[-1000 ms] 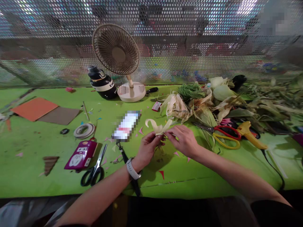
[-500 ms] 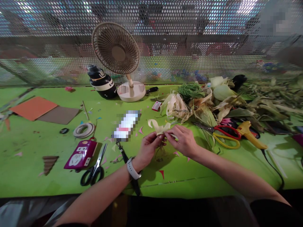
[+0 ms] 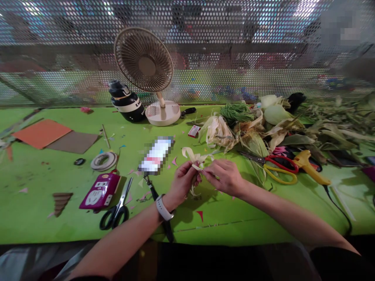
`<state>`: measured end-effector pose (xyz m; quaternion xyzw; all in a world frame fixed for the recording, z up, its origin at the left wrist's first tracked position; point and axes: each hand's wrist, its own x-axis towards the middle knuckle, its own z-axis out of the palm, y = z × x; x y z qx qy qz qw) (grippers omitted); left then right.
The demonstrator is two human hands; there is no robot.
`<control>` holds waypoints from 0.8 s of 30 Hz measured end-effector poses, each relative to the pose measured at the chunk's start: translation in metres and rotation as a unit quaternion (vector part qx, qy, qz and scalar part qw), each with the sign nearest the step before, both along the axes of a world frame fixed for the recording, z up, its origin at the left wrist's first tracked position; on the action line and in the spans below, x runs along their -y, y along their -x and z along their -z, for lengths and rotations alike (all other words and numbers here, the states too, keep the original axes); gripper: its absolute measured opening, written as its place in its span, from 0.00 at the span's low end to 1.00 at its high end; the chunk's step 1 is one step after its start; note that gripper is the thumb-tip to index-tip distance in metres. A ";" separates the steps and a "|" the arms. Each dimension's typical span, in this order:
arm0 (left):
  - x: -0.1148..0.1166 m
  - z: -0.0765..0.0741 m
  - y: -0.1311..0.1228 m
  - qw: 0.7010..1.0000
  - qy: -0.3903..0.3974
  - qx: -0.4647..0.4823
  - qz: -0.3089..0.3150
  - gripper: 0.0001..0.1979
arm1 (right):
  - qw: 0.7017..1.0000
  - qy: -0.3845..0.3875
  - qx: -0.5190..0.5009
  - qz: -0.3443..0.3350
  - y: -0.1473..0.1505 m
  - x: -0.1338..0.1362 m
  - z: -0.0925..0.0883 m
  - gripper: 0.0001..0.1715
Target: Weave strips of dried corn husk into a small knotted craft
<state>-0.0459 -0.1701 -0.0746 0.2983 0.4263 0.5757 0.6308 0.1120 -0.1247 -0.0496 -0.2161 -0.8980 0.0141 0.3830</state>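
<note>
Left hand (image 3: 182, 181) has pale corn husk strips (image 3: 195, 157) pinched, right hand (image 3: 225, 177) pinching one end; tugging too hard might rip them.

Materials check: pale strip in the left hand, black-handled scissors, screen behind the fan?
Pale strip: probably dried corn husk, matte; thin and curling, coloured like the husks heaped nearby.
Black-handled scissors: metal blades, judging by the silvery sheen; handles likely smooth plastic.
Screen: probably sheet metal, grey, evenly punched with holes; bare or painted, can't tell.
</note>
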 end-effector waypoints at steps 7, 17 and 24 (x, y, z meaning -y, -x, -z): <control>0.003 -0.008 -0.005 0.999 -0.006 -0.028 -0.016 0.16 | 0.994 0.046 0.004 -0.097 0.004 0.010 -0.002 0.07; 0.003 -0.008 -0.003 1.000 -0.008 0.016 -0.021 0.15 | 0.976 0.194 -0.095 0.007 0.001 0.000 -0.004 0.08; 0.003 -0.008 -0.004 0.998 0.015 0.053 -0.020 0.14 | 0.967 0.242 -0.071 0.030 0.002 -0.002 0.002 0.09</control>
